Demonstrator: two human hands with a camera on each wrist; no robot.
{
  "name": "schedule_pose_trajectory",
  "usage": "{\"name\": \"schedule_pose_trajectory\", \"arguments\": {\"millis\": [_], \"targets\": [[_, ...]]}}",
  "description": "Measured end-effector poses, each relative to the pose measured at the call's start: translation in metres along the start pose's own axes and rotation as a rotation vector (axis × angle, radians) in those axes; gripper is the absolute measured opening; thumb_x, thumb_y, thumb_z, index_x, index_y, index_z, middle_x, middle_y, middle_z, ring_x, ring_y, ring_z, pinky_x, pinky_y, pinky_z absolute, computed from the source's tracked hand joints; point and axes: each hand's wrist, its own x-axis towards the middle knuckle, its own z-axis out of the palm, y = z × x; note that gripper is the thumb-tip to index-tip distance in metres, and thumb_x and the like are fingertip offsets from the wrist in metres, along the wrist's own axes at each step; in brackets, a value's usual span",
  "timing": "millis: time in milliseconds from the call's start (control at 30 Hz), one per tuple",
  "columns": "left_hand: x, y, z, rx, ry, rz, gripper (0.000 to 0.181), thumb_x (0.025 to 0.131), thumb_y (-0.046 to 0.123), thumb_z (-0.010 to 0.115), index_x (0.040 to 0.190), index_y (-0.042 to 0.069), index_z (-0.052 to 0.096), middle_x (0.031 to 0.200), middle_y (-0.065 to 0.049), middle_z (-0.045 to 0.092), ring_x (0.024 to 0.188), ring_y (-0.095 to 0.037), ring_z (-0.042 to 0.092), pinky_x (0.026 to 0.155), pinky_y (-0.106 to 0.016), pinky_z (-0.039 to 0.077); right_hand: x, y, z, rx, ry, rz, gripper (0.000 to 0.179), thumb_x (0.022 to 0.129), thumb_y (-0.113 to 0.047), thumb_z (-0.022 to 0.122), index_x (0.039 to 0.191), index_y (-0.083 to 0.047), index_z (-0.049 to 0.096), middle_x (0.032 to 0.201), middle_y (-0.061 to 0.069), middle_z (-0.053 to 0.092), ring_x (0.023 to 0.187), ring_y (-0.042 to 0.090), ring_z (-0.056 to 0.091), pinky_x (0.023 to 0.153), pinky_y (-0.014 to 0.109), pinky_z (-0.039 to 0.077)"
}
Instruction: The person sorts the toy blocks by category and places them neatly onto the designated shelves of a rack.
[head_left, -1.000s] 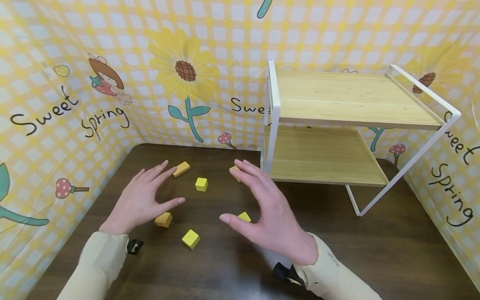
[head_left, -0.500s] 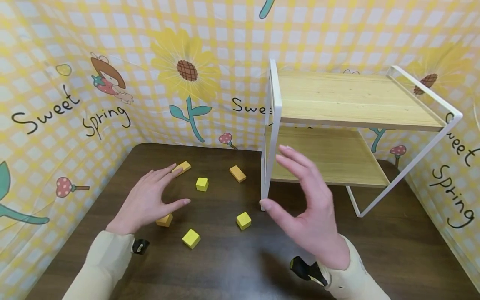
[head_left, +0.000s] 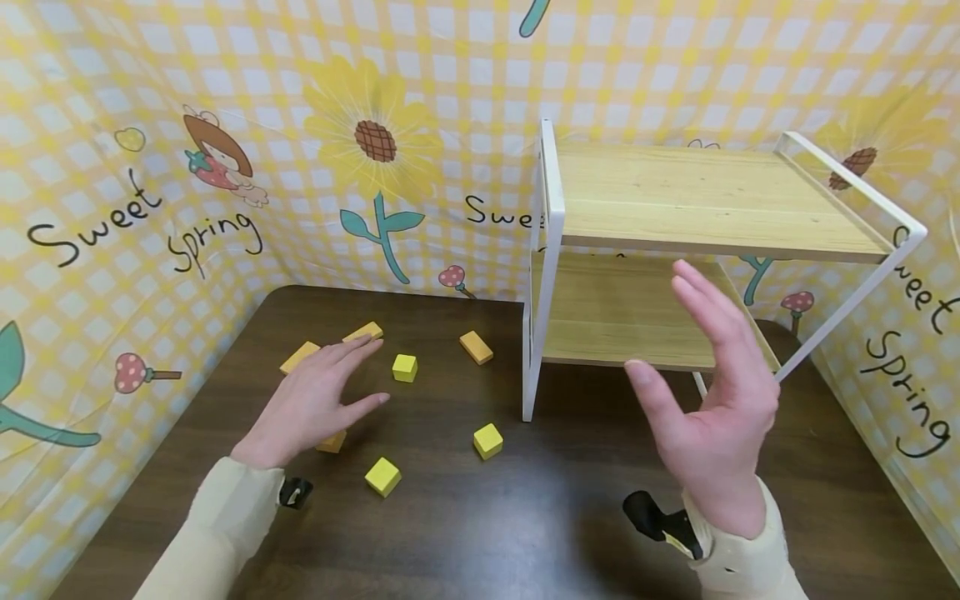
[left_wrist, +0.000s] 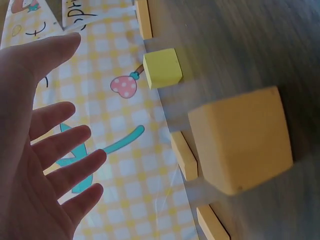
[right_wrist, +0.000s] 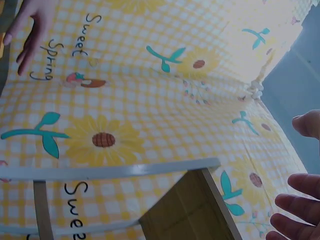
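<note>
My left hand (head_left: 311, 400) hovers over the left part of the table, fingers apart and nothing in its grasp. Beneath and around it lie orange wooden blocks: one (head_left: 332, 442) partly hidden by the hand, one (head_left: 298, 357) beyond it and one (head_left: 364, 332) near its fingertips. In the left wrist view, a big orange block (left_wrist: 245, 142) is close to the camera. Spread and holding nothing, my right hand (head_left: 716, 417) is raised in front of the two-tier shelf (head_left: 720, 200). Yellow cubes (head_left: 405, 368) (head_left: 488, 442) (head_left: 383, 477) sit between the hands.
Another orange block (head_left: 476, 347) lies left of the shelf's white frame (head_left: 551, 175). The dark wood table (head_left: 480, 533) meets a checkered cloth backdrop (head_left: 465, 100) at the back and sides.
My right hand has moved right, from over the blocks to in front of the shelf, uncovering a yellow cube and an orange block. The left hand has shifted slightly right, revealing another orange block.
</note>
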Motion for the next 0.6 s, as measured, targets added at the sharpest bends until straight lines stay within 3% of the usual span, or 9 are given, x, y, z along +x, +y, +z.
{"name": "schedule_pose_trajectory", "arguments": {"millis": [367,600], "targets": [[0.008,0.010,0.003,-0.012,-0.031,0.028,0.073,0.091,0.046,0.074,0.150,0.009,0.051,0.151,-0.014,0.049,0.132,-0.037,0.051,0.106,-0.057,0.039,0.013,0.005,-0.018,0.013,0.275,0.030,0.059,0.074,-0.028,0.090,0.104,0.017,0.068,0.116,0.028,0.066,0.118,0.038,0.059,0.106,0.039,0.044],[0.011,0.014,0.007,-0.007,-0.048,0.037,0.073,0.092,0.048,0.073,0.150,0.009,0.051,0.150,-0.014,0.050,0.131,-0.038,0.052,0.105,-0.056,0.041,0.021,0.014,-0.041,-0.025,0.414,0.113,0.065,0.064,-0.025,0.091,0.112,0.013,0.068,0.122,0.024,0.066,0.118,0.033,0.057,0.109,0.038,0.039]]}}
